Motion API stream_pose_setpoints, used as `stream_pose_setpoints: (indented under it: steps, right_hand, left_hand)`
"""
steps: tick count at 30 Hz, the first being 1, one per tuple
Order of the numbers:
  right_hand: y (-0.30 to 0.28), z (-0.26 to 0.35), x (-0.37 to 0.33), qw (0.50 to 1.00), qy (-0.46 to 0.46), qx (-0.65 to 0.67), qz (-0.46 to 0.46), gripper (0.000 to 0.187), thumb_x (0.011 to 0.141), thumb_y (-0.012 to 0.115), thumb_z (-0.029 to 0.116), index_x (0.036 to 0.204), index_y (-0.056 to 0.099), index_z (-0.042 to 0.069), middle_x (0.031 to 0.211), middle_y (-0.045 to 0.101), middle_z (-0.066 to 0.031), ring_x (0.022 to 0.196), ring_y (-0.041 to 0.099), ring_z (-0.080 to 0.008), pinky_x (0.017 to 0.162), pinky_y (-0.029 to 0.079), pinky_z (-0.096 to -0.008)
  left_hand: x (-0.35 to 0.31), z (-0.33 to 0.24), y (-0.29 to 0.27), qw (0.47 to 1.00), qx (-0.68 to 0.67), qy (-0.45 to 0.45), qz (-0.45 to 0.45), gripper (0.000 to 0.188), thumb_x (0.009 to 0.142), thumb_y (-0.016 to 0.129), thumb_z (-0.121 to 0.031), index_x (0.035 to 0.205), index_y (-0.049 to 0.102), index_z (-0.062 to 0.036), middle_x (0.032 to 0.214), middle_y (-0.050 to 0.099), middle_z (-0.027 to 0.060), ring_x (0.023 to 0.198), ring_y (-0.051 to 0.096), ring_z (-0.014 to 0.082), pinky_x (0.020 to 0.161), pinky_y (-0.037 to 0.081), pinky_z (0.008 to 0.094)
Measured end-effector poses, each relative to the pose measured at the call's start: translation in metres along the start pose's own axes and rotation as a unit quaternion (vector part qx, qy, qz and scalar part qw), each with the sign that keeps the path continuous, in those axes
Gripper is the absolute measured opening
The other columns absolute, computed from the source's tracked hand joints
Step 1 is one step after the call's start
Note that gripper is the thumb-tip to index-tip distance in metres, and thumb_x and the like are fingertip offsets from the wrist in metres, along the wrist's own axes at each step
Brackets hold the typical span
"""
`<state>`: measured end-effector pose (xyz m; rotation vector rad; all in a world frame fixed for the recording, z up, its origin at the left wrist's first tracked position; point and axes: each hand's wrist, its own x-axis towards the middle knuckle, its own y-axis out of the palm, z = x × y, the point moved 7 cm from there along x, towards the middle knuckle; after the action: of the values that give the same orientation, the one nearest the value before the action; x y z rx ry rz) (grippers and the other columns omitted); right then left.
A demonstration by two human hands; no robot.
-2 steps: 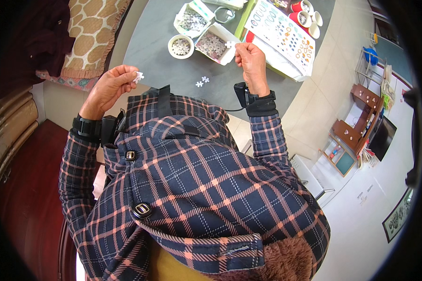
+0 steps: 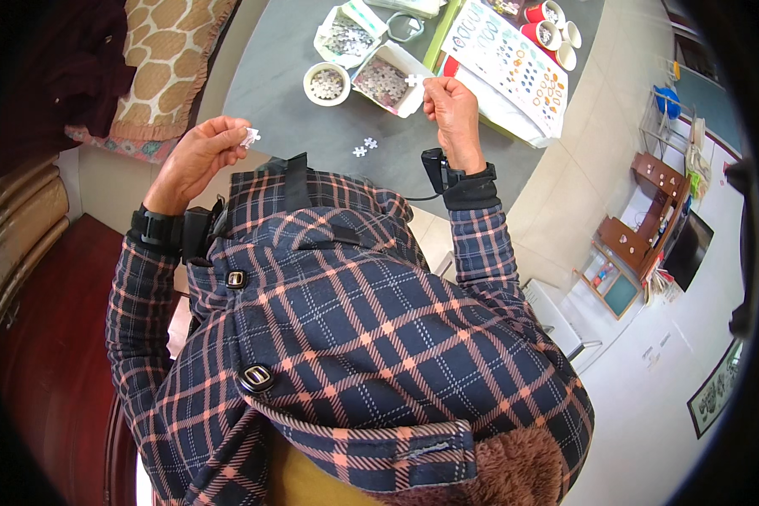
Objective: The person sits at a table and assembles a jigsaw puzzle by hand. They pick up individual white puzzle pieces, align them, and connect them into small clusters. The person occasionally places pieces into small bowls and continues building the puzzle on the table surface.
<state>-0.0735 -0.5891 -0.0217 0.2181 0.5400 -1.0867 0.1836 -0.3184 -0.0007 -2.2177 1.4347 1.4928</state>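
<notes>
Between the fingertips of my left hand (image 2: 204, 156) is a small white jigsaw piece (image 2: 250, 137), held off the table's near left edge. My right hand (image 2: 454, 114) pinches another white jigsaw piece (image 2: 414, 80) above the right rim of an open white box (image 2: 411, 99). Many loose jigsaw pieces (image 2: 383, 82) fill that box. To its left stands a round white tub (image 2: 327, 100) of pieces, and behind the tub a white carton (image 2: 321, 44) holds more. Two loose pieces (image 2: 365, 148) lie on the grey table (image 2: 270, 84) between my hands.
A sheet printed with small coloured figures (image 2: 506, 63) lies on white paper at the right. Several red and white paper cups (image 2: 541, 34), some with pieces in them, stand beyond it. A clear ring-shaped object (image 2: 405, 27) is behind the box. A patterned cushion (image 2: 164, 67) lies left of the table.
</notes>
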Motion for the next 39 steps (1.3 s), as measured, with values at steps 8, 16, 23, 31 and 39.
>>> stream_pose_setpoints:
  steps: [8,16,23,31,39]
  right_hand:
    - [0.043,0.03,-0.015,0.995,-0.052,-0.054,0.061,0.015,0.088,0.066,0.016,0.092,0.065,0.002,0.072,0.06,0.0016,0.057,0.05,-0.0038,0.052,0.041,-0.0183]
    - [0.15,0.045,-0.069,0.938,0.003,-0.085,0.336,0.016,0.092,0.063,0.02,0.095,0.065,0.005,0.074,0.059,0.0038,0.06,0.05,-0.0021,0.053,0.038,-0.015]
    - [0.17,0.041,-0.082,0.925,0.033,-0.059,0.374,0.015,0.092,0.062,0.021,0.088,0.063,0.006,0.073,0.059,0.0029,0.061,0.05,-0.0029,0.054,0.039,-0.016]
    - [0.167,0.043,-0.082,0.947,-0.017,-0.046,0.318,0.015,0.089,0.063,0.017,0.081,0.06,0.004,0.072,0.059,0.0009,0.06,0.051,-0.0044,0.054,0.041,-0.0187]
    - [0.139,0.037,-0.067,0.966,0.049,0.054,0.246,0.015,0.091,0.063,0.018,0.081,0.061,0.007,0.071,0.059,0.001,0.057,0.049,-0.0046,0.051,0.037,-0.0175]
  left_hand:
    - [-0.001,-0.011,0.012,0.999,0.033,0.038,0.002,0.015,0.095,0.059,-0.014,0.104,0.062,-0.0021,0.086,0.062,-0.0009,0.072,0.058,0.0048,0.064,0.048,0.0159]
    - [0.0,-0.032,0.04,0.991,0.105,0.078,0.042,0.018,0.093,0.063,-0.017,0.102,0.063,-0.0016,0.083,0.062,0.0,0.07,0.057,0.0049,0.063,0.045,0.0165]
    - [-0.005,-0.039,0.047,0.987,0.117,0.101,0.036,0.019,0.092,0.064,-0.018,0.102,0.063,-0.0006,0.083,0.062,0.0012,0.069,0.058,0.0054,0.06,0.047,0.0162]
    - [0.001,-0.032,0.051,0.987,0.131,0.081,0.055,0.02,0.093,0.063,-0.019,0.101,0.063,-0.0017,0.083,0.063,0.0005,0.07,0.059,0.0058,0.064,0.047,0.0168]
    - [-0.001,-0.029,0.042,0.989,0.122,0.081,0.018,0.021,0.091,0.066,-0.02,0.099,0.064,-0.0011,0.079,0.062,0.0022,0.068,0.058,0.0064,0.062,0.047,0.0172]
